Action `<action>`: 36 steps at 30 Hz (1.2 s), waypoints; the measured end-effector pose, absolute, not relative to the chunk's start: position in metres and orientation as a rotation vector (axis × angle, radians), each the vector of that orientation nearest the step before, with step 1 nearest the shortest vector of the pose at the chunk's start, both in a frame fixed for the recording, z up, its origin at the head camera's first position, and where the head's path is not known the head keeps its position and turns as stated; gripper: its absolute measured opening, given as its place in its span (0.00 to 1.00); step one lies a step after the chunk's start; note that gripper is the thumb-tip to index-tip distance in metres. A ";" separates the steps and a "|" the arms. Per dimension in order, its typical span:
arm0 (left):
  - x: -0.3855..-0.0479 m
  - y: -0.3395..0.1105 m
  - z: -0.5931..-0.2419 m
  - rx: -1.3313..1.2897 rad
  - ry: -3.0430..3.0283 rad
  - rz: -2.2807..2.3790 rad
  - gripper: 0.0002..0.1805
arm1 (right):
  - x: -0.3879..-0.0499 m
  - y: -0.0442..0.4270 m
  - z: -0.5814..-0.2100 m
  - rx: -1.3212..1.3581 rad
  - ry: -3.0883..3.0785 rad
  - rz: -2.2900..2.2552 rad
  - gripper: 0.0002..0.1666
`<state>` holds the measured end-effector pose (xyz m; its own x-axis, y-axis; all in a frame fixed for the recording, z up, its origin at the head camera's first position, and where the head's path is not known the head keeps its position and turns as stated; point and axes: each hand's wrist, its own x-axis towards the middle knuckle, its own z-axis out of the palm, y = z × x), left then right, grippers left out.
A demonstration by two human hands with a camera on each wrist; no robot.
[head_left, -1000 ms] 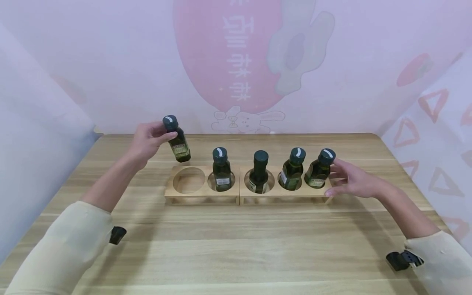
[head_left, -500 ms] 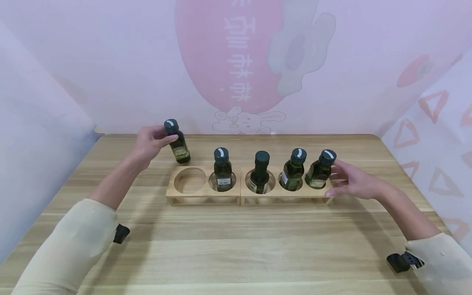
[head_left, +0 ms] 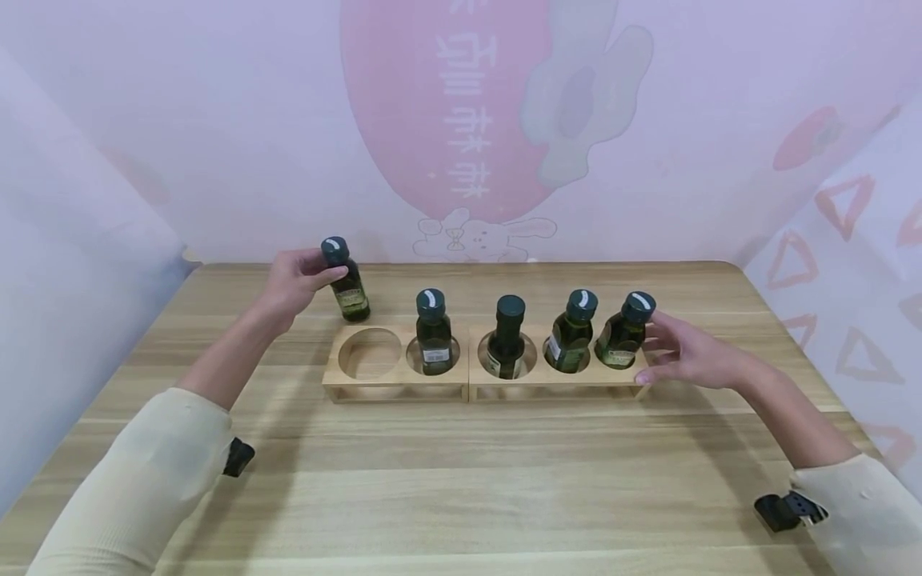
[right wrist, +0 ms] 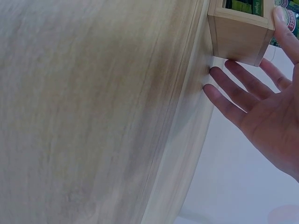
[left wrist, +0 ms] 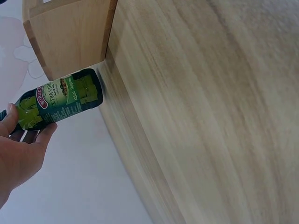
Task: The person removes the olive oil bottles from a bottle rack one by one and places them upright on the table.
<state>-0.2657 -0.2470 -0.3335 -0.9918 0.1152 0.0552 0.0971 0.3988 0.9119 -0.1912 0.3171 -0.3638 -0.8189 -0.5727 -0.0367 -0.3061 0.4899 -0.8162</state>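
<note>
My left hand [head_left: 291, 280] grips a dark green olive oil bottle [head_left: 350, 292] by its neck, just behind the left end of a wooden rack [head_left: 394, 384]. The bottle leans slightly; its label [left wrist: 53, 98] shows in the left wrist view. Whether its base touches the table cannot be told. The rack's leftmost round hole [head_left: 370, 354] has no bottle in it. Over at the right end, my right hand [head_left: 691, 352] has its thumb at the rack's front corner and its other fingers [right wrist: 233, 91] loosely spread, beside the rightmost bottle [head_left: 621, 336].
Other bottles stand in the rack: one with a white label [head_left: 435, 340], a narrow-necked one [head_left: 507, 344] turned differently, and another [head_left: 571, 336] right of it. The wooden table [head_left: 461, 480] ends at a printed cloth backdrop [head_left: 274, 144]. Black wrist cameras [head_left: 778, 510] sit by both sleeves.
My left hand has lowered the bottle a little and brought it more upright behind the rack. My right hand stays where it was at the rack's right end.
</note>
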 end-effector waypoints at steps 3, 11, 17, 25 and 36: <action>-0.266 -0.248 -0.334 0.186 2.637 1.670 0.23 | -0.191 0.316 -0.363 -0.747 2.433 -1.246 0.50; -0.264 -0.250 -0.335 0.184 2.641 1.677 0.23 | -0.190 0.315 -0.363 -0.746 2.434 -1.250 0.50; -0.264 -0.252 -0.335 0.183 2.656 1.660 0.24 | -0.191 0.314 -0.363 -0.741 2.441 -1.241 0.50; -0.264 -0.251 -0.336 0.196 2.680 1.605 0.25 | -0.191 0.314 -0.363 -0.748 2.438 -1.248 0.50; -0.258 -0.256 -0.334 0.301 2.764 1.457 0.28 | -0.190 0.314 -0.364 -0.754 2.438 -1.252 0.49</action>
